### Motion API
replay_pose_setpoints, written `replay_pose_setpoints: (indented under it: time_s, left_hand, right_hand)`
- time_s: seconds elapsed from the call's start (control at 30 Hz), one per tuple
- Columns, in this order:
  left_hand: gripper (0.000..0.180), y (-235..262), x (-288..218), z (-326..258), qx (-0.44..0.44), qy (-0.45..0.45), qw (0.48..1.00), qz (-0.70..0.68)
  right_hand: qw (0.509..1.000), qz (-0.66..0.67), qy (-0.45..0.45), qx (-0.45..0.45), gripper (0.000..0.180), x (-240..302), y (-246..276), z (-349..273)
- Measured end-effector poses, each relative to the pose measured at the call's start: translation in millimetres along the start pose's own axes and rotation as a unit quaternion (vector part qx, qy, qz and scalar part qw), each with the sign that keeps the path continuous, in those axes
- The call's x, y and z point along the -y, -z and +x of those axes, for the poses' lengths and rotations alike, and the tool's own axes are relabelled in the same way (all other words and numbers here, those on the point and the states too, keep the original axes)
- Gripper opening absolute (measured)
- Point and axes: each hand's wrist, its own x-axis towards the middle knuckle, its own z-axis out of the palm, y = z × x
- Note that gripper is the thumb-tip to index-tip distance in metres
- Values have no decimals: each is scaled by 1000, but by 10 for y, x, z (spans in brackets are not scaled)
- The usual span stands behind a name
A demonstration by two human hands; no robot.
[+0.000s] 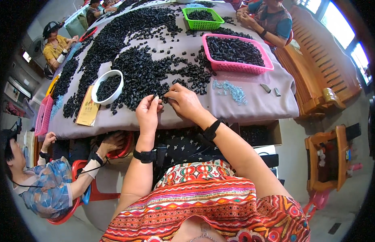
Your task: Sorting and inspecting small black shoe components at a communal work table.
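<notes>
Both my hands work close together over the near edge of a cloth-covered table (260,105). My left hand (148,109) pinches a small black cylindrical piece (155,96) between thumb and fingertips. Beside it, my right hand (184,101) has its fingers curled together at the edge of the heap; whatever is between them is too small to make out. A large pile of the same black pieces (139,74) spreads just beyond my hands. Left of them, a white bowl (119,89) holds smaller dark bits.
A pink basket (238,69) and a green basket (203,25) hold black pieces. Clear bluish bits (232,90) lie to the right, near two grey scraps (265,88). A yellow booklet (89,111) lies by the bowl. A person (46,181) sits at left; others sit around the table.
</notes>
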Motion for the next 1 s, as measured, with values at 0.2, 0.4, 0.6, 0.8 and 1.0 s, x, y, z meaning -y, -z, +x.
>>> replay_pose_setpoints:
  time_s: [0.2,0.4,0.6,0.8,1.0]
  left_hand:
    - [20,11,19,16,-1,-6,1000,3]
    - [19,5,2,31,-12,11,1000,-1]
    - [18,31,31,32,-15,3,1000,5]
    - [16,4,-8,8,-4,11,1000,-2]
    - [16,20,9,18,-4,2,1000,8]
  right_hand:
    - [997,13,-64,-29,20,105,44,4]
    - [1000,-12,-3,5,21,44,20,-5]
    - [996,18,-68,-53,24,124,35,21]
    - [998,-54,-21,35,30,69,9,16]
    - [991,0,-132,-30,37,30,-3,14]
